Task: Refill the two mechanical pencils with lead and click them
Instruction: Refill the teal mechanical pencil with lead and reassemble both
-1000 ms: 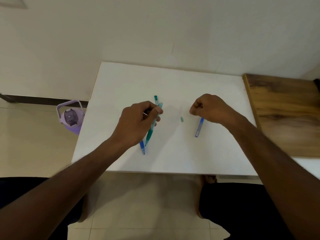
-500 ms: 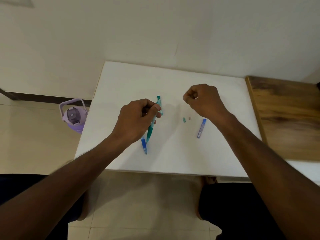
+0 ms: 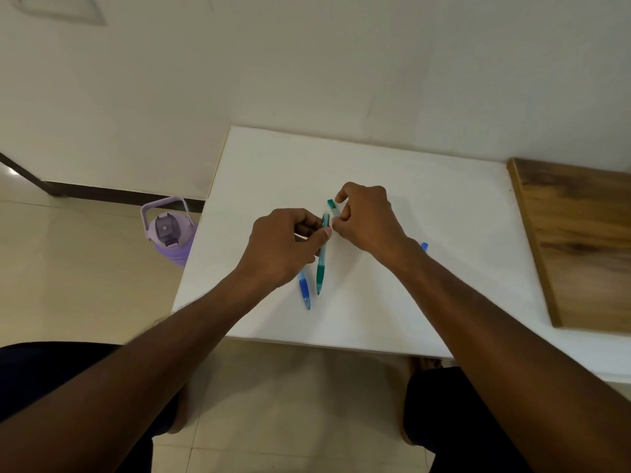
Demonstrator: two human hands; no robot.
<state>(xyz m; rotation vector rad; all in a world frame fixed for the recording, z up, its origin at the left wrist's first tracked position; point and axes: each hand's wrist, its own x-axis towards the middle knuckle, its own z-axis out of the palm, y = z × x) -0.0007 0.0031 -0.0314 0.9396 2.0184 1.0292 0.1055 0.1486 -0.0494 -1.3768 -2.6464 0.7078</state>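
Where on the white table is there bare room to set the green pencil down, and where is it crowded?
The white table is bare between the right hand and the wooden board, along the far edge, and at the near right. It is crowded mid-table, where the left hand holds the green pencil beside the blue pencil.

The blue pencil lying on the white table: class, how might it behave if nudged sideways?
The blue pencil looks round and slim, so it would probably roll on the smooth white table. Its plastic body suggests it is light and stiff. Its rubbery-looking grip may slow sliding.
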